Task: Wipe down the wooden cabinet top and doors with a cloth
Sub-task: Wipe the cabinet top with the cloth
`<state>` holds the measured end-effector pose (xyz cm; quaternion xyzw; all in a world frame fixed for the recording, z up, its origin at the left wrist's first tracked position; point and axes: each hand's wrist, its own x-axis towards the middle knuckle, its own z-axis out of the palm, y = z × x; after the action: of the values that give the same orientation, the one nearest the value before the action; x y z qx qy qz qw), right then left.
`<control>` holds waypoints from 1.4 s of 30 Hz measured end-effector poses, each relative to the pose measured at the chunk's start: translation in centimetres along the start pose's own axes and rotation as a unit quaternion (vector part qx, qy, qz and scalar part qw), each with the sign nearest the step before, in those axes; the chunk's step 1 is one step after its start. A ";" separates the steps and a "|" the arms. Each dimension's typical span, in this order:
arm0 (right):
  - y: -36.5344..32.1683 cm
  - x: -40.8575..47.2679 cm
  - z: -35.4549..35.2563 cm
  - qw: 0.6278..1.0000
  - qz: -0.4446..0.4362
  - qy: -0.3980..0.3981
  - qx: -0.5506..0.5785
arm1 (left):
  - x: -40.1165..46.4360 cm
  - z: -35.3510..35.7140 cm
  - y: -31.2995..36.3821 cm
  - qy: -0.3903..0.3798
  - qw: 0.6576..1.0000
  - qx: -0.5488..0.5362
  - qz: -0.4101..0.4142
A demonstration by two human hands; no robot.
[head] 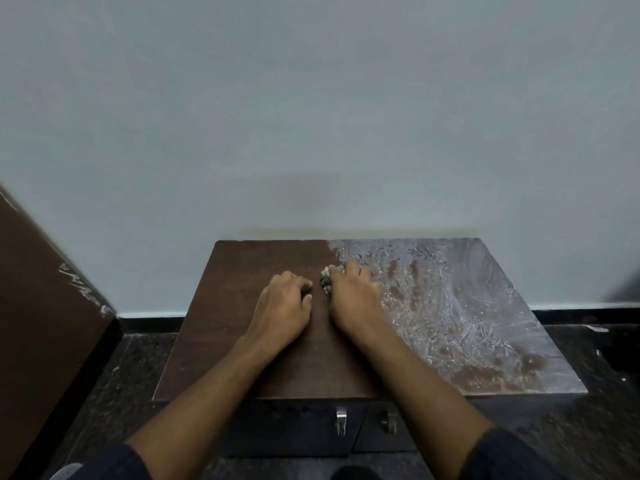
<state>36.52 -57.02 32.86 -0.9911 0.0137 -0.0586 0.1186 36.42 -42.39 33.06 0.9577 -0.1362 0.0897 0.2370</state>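
At the far left of the frame a brown wooden panel [45,306] leans along the edge, with pale scuffs on its upper corner, standing on the dark speckled floor [114,382] beneath the pale wall [311,98]. Moving right, the wooden cabinet top [235,327] fills the lower centre; its left half is dark, dry-looking brown. Your left hand [282,308] rests on that brown half, palm down, its fingers [304,284] loosely curled under with nothing in them, the thumb tip lying on the wood. Just beside it, at the centre of the frame, a small crumpled cloth [326,280] sits on the top right where the brown part meets the wet part. Your right hand [353,299] covers the cloth, its fingers curled round it and pressing it to the surface, so only a wad shows at the hand's left side. Right of that hand, the rest of the top is covered with a whitish, streaky wet film [460,306], with brown patches showing through. Below the front edge, in the lower centre, you can see the dark cabinet doors [294,427], with a metal handle [340,421] on the left door and a small knob [389,422] on the right one. Dark sleeves end both forearms at the bottom of the frame.
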 end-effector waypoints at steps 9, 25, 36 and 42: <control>0.5 5.2 0.7 1.000 0.011 0.014 0.004 | 4.7 0.7 -1.5 -0.017 1.000 0.012 -0.005; 0.9 11.1 0.8 1.000 -0.019 0.006 0.008 | 9.0 1.7 -1.6 -0.013 0.998 0.052 0.013; 2.4 7.5 0.4 0.996 -0.073 -0.007 0.059 | 8.3 2.1 -1.2 -0.009 0.999 0.035 0.016; 3.2 4.2 1.0 0.986 -0.153 0.018 0.059 | 7.7 2.3 -1.2 0.004 1.000 0.009 0.012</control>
<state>40.72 -60.08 31.58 -0.9717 -0.1392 -0.0943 0.1661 44.35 -44.17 32.38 0.9577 -0.1460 0.0972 0.2282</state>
